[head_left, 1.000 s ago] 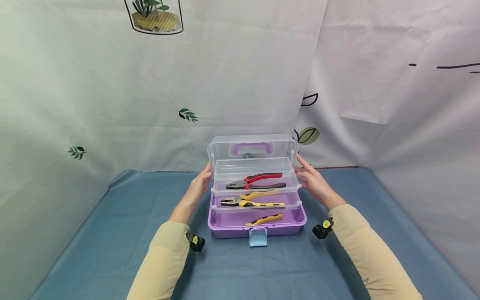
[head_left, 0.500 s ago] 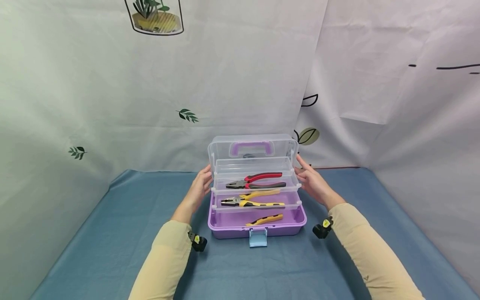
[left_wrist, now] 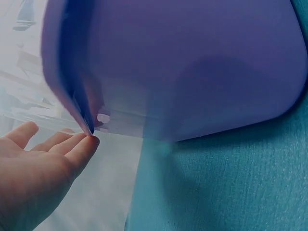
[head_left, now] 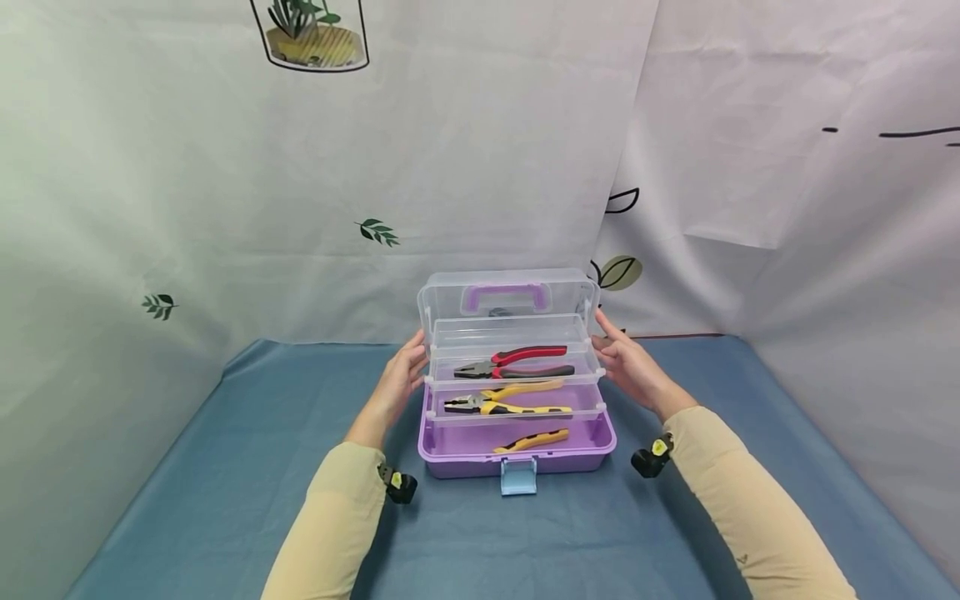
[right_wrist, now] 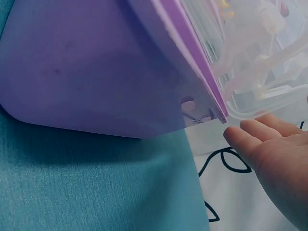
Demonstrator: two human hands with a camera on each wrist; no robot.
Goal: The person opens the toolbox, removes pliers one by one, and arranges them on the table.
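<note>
Blue cloth (head_left: 195, 467) beneath, pale drape (head_left: 487, 150) behind the purple toolbox (head_left: 465, 467), lid (head_left: 442, 292) raised. Beside its left end, left hand (head_left: 393, 383) with fingers extended; beside its right end, right hand (head_left: 633, 369) likewise; contact unclear. Probably stiff, slick, fairly light; best gripped low at both ends, red-handled pliers (head_left: 498, 362) inside liable to slide.

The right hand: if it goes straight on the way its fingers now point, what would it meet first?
Most likely the clear lid, at its right side. The right hand is very close to it; depth leaves unclear whether they touch.
</note>
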